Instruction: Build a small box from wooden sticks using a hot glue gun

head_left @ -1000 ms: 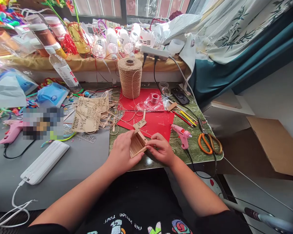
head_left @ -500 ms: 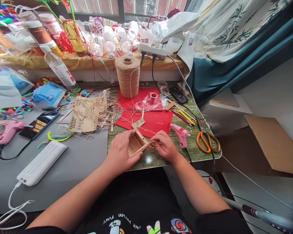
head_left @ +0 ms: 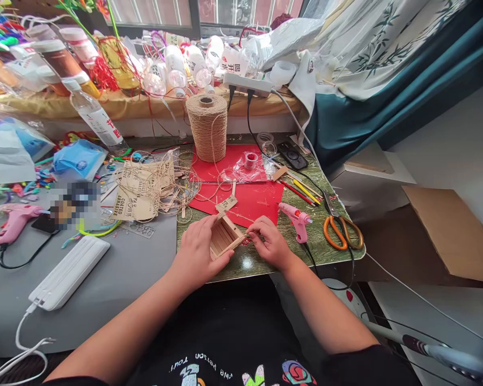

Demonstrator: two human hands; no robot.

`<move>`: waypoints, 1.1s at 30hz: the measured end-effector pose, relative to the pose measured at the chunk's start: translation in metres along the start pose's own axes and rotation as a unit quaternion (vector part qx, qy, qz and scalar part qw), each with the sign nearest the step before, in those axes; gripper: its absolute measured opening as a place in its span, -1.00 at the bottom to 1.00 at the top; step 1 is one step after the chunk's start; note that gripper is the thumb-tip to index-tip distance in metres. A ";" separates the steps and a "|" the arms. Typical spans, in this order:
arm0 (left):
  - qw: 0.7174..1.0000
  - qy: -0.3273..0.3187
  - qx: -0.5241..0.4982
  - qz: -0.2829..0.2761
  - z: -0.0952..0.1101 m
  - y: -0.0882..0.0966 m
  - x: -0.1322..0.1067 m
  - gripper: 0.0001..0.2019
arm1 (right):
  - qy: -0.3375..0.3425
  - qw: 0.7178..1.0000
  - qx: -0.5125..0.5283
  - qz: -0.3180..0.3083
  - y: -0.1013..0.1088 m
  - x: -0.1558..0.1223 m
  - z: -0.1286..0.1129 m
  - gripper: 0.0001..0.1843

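I saw the left hand keep its grip on the wooden box, just below mid-frame; the right hand had drawn outward to the box's corner, baring more rim, pinching what I couldn't tell.

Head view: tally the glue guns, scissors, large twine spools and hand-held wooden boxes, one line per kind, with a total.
Pink plastic glue guns: 2
Orange-handled metal scissors, pairs: 1
Tall tan twine spool: 1
Small open wooden box, held in the left hand: 1
Total: 5
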State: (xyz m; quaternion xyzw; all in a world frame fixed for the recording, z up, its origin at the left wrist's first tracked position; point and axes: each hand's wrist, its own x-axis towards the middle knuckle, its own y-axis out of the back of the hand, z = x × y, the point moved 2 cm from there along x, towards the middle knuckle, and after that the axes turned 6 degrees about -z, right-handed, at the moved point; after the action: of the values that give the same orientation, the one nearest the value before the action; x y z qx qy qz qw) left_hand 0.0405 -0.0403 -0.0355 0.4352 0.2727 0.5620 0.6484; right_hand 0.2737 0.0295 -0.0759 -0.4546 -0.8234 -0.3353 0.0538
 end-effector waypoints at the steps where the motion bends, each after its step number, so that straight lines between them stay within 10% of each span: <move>1: 1.000 0.001 0.001 0.000 0.000 0.000 0.000 -0.16 | 0.003 1.000 -0.004 0.005 0.000 0.000 0.000 -0.90; 15: 0.997 -0.001 0.070 0.012 0.012 0.005 -0.002 -0.27 | -0.018 0.999 0.007 -0.039 -0.005 0.000 0.000 -0.86; 33: 0.964 -0.203 0.148 -0.083 0.010 0.006 0.013 -0.49 | 0.007 0.999 0.015 -0.046 -0.004 0.003 0.001 -0.86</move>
State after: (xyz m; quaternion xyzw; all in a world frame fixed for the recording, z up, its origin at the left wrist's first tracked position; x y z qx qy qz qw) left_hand 0.0487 -0.0305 -0.0243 0.6070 0.2507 0.3599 0.6627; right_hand 0.2692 0.0311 -0.0772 -0.4130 -0.8480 -0.3282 0.0511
